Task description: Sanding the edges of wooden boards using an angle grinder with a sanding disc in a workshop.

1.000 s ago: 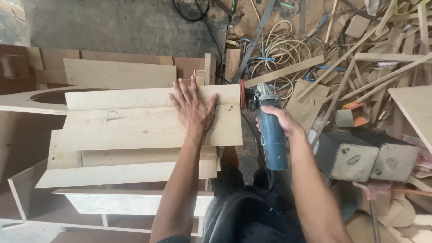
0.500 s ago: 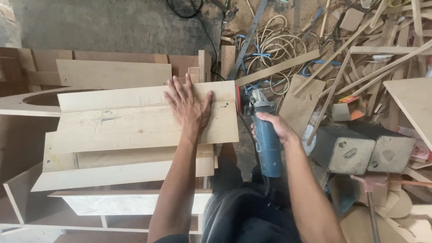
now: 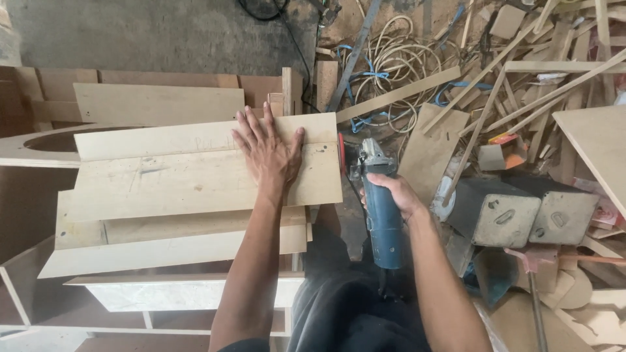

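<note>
My left hand (image 3: 268,151) lies flat, fingers spread, on the top plywood board (image 3: 195,182) of a stack, near its right end. My right hand (image 3: 394,195) grips the blue body of an angle grinder (image 3: 380,208). The grinder's red disc (image 3: 341,153) stands against the right end edge of the stacked boards. Its cord runs down toward my lap.
Under the boards is a pale wooden cabinet frame (image 3: 176,293). A board with a curved cut-out (image 3: 39,146) lies at far left. Right of me are two grey metal boxes (image 3: 515,212), scattered wooden strips (image 3: 521,72), coiled cords (image 3: 391,58) and a plywood panel (image 3: 596,150).
The view has shifted slightly. The grinder's disc has stayed at the boards' right end, and my left hand remains pressed on the top board.
</note>
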